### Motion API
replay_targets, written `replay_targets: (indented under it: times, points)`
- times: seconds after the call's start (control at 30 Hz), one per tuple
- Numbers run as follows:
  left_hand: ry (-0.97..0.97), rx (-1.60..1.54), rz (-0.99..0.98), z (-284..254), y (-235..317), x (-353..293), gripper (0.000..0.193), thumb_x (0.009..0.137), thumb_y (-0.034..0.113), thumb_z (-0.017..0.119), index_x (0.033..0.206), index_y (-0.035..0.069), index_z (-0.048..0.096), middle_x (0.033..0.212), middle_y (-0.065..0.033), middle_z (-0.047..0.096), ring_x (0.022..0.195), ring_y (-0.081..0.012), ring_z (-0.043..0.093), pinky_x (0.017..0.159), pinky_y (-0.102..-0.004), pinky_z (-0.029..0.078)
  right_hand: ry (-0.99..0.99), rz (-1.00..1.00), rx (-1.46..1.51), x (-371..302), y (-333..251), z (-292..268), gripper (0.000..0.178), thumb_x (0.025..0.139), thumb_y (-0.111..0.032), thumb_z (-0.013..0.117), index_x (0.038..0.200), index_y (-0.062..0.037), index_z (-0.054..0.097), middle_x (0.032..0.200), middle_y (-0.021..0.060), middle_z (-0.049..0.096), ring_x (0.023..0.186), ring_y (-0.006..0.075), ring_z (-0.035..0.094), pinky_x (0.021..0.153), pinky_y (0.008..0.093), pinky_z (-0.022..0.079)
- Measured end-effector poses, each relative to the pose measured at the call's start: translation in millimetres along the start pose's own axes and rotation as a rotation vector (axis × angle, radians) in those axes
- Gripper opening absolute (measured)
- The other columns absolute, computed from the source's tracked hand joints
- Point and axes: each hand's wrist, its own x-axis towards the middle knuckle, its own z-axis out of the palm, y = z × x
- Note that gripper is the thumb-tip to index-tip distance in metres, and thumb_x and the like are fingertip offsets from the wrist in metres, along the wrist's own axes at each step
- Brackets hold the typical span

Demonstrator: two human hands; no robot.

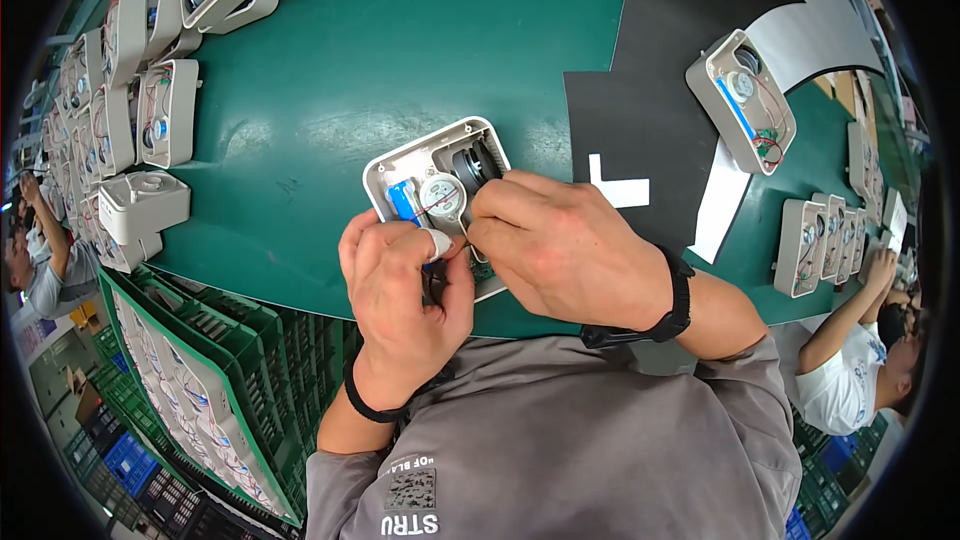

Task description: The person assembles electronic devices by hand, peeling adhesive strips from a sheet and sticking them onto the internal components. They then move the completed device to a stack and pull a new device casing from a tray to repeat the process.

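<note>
both hands (480,260) on open grey casing (400,168); green crate (245,335) holds casings.

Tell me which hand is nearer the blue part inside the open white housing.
Left. The left hand sits just below the blue part, thumb nearly touching it. The right hand lies off to its right, fingertips by the round speaker.

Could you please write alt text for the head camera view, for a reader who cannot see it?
Both hands, left hand and right hand, work inside an open light-grey plastic casing with a round metal disc and a blue part, on a green conveyor belt. More grey casings lie at the left, and a green plastic crate stands below.
</note>
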Motion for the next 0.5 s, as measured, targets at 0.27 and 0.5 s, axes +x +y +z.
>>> replay_targets:
  times: [0.27,0.5]
  points:
    - [-0.098,-0.016,-0.007,-8,-3,9,0.042,0.074,-0.007,0.078,0.109,0.007,0.059,0.088,-0.0043,0.066,0.084,-0.0277,0.063,0.101,-0.0500,0.044,-0.122,0.096,-0.073,9,-9,-5,0.012,0.080,-0.002,0.072,0.091,-0.0010,0.068,0.094,0.0079,0.063,0.088,0.0281,0.066,0.069,0.0373,0.057]
    - [-0.152,-0.034,-0.130,-19,28,-6,0.044,0.077,-0.004,0.078,0.116,0.003,0.061,0.094,-0.0095,0.070,0.090,-0.0320,0.063,0.098,-0.0497,0.046,0.293,0.241,0.170,-10,-9,-9,0.013,0.087,-0.003,0.073,0.100,-0.0014,0.071,0.101,0.0101,0.067,0.091,0.0292,0.067,0.072,0.0394,0.057]
